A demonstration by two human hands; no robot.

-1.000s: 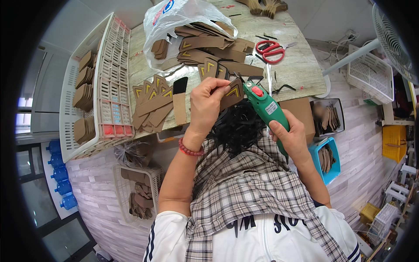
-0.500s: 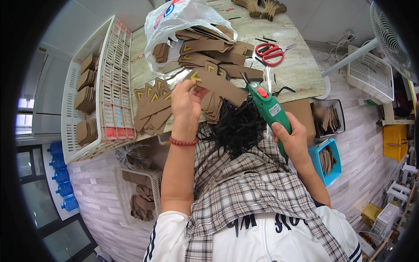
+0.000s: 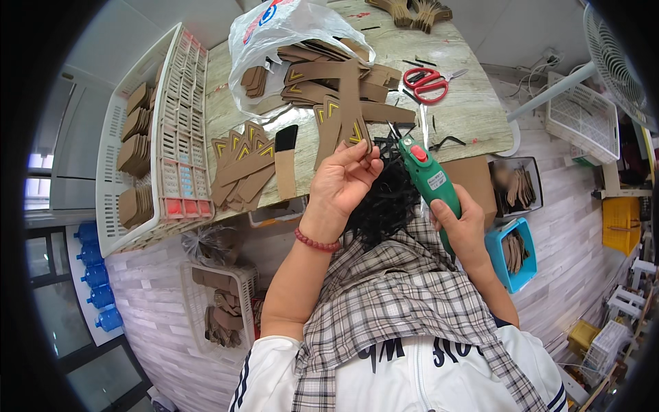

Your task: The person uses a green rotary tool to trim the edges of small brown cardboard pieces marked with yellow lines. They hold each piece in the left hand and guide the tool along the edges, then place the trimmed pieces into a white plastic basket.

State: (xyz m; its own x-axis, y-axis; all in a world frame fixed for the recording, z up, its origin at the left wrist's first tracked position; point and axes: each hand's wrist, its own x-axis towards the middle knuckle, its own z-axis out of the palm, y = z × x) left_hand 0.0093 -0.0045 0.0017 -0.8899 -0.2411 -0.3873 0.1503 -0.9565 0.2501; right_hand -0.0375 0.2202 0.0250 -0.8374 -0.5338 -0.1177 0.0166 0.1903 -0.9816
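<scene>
My left hand (image 3: 343,182) pinches the lower end of a long brown cardboard strip (image 3: 349,103) with a yellow chevron mark, held upright over the table edge. My right hand (image 3: 467,226) grips a green hot glue gun (image 3: 429,180) with a red button, its nozzle pointing up toward the strip's lower end. A tangle of black strands (image 3: 384,199) lies on my lap between the two hands. More brown strips (image 3: 322,72) are piled on the table just beyond.
A white plastic bag (image 3: 274,34) holds strips. A fan of strips (image 3: 244,161) lies at the table's near left. Red scissors (image 3: 429,82) lie at the right. White crates (image 3: 158,130) line the left; a blue bin (image 3: 511,250) of pieces stands on the floor at right.
My left hand reached out to the pile on the table and came back with a long strip, which now stands upright by the glue gun's nozzle. The right hand stayed nearly still.
</scene>
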